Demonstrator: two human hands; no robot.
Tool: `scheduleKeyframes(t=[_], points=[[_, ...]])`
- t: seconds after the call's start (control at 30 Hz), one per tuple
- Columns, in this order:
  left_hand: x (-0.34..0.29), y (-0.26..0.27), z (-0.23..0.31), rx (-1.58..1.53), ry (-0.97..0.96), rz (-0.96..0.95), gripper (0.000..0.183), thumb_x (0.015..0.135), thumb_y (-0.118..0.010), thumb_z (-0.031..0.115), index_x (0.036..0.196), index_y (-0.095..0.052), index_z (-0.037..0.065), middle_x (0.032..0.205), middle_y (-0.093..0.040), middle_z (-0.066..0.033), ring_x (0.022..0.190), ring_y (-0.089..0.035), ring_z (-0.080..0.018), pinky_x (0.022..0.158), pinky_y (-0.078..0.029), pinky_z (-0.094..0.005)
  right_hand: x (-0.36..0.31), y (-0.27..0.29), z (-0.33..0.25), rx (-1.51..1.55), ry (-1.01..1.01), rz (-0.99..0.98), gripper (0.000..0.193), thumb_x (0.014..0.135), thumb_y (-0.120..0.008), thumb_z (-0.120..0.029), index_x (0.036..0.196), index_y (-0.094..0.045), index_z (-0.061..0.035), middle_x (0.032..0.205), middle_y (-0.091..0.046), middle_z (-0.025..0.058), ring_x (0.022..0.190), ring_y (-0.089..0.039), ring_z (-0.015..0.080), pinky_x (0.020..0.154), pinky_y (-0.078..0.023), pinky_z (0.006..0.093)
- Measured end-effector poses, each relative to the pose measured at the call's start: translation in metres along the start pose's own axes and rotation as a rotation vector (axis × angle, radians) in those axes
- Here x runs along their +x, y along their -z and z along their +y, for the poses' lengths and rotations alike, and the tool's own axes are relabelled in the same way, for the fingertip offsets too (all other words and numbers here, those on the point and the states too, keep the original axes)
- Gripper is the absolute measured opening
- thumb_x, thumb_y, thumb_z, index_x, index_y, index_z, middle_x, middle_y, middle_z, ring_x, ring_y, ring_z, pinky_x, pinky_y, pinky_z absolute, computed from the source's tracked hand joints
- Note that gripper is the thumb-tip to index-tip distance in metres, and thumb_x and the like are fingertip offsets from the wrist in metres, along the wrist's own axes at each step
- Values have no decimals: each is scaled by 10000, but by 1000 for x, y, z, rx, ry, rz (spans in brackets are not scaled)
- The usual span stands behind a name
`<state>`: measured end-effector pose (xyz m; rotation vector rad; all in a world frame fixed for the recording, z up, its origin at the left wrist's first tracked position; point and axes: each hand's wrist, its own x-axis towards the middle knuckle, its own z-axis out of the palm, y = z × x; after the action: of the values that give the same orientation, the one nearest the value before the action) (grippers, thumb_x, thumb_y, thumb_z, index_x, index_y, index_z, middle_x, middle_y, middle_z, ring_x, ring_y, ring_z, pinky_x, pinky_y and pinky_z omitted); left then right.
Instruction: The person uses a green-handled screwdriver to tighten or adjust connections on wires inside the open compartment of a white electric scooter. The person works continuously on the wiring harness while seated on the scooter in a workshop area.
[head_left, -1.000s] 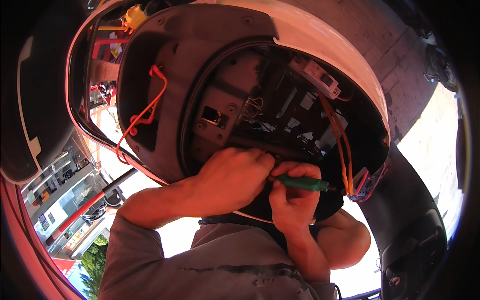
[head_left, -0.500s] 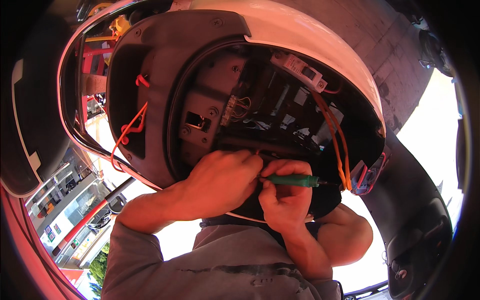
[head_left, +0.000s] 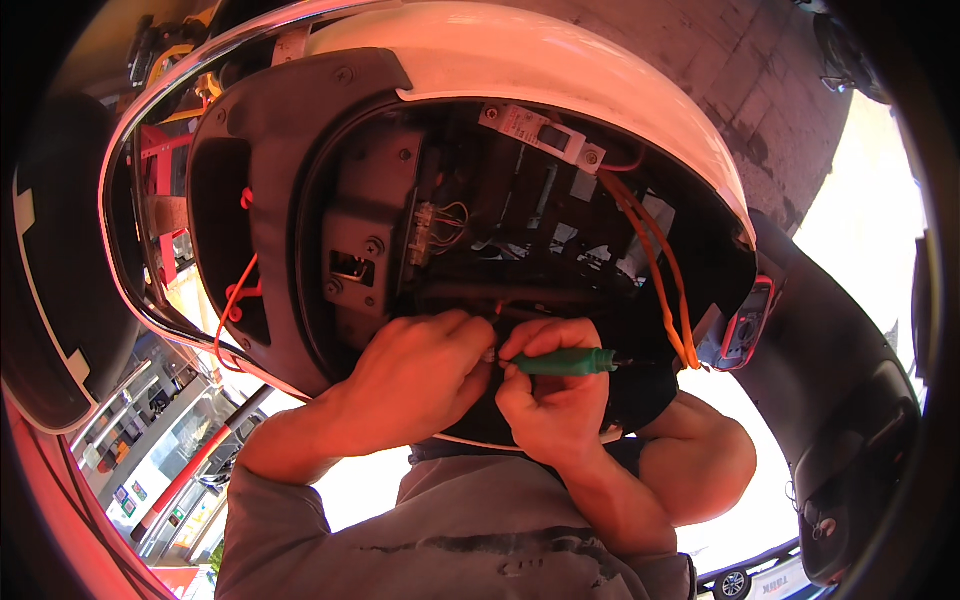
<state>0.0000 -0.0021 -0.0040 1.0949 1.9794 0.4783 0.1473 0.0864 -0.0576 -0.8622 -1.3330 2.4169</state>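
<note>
Both my hands are close together over the near edge of an open compartment (head_left: pixel 480 285) in a white-and-black vehicle body. My right hand (head_left: pixel 560 400) grips a slim green-handled tool (head_left: pixel 560 361), its thin dark shaft pointing right; its exact kind is unclear. My left hand (head_left: pixel 420 375) is closed, its fingertips curled away and meeting the right fingers. Between the fingertips shows a small pale piece, too small to name. A bit of orange wire (head_left: pixel 499 308) rises just beyond them. Whatever the left fingers pinch is hidden.
A white circuit breaker (head_left: pixel 540 135) sits along the compartment's far rim, with orange cables (head_left: pixel 655 265) running down from it. Wires leave a small connector block (head_left: pixel 422 235). A red-and-black multimeter (head_left: pixel 745 325) stands at the right edge, beside a long black padded part (head_left: pixel 840 430).
The view has shifted, so the compartment sits further left in the picture and the multimeter's front shows more. Both hands keep their grip, close together, with the green tool still in the right.
</note>
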Motion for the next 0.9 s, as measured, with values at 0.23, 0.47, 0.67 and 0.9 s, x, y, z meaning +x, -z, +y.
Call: scheduleKeyframes(t=[0.23,0.47,0.67,0.9], points=[[0,1,1,-22,32,-1,128,814,-697,24,905,-611,-4,783,-626,-171,678,-647,-406,572,-535,-475,-2,2,2,-37,-6,-8,424,788,-571,232,1093,-455,-39,1080,-588,143,960,-600,153,835,-518,271],[-1,1,0,-31,27,2,158,798,-708,23,923,-613,4,803,-633,-164,688,-650,-401,568,-532,-472,-2,3,2,-55,19,-45,424,804,-599,227,1103,-460,-39,1099,-593,147,983,-610,161,871,-520,280],[0,2,2,-35,57,-7,157,803,-707,25,930,-617,12,806,-636,-160,694,-657,-396,562,-532,-469,-2,3,2,-27,10,-52,425,815,-602,228,1112,-460,-42,1105,-595,147,986,-614,161,875,-521,281],[-1,2,1,-40,78,-10,146,816,-703,34,935,-620,15,805,-642,-159,679,-659,-399,550,-530,-471,-3,3,4,-13,12,-41,422,822,-600,224,1114,-458,-45,1104,-596,144,978,-619,160,875,-521,281]])
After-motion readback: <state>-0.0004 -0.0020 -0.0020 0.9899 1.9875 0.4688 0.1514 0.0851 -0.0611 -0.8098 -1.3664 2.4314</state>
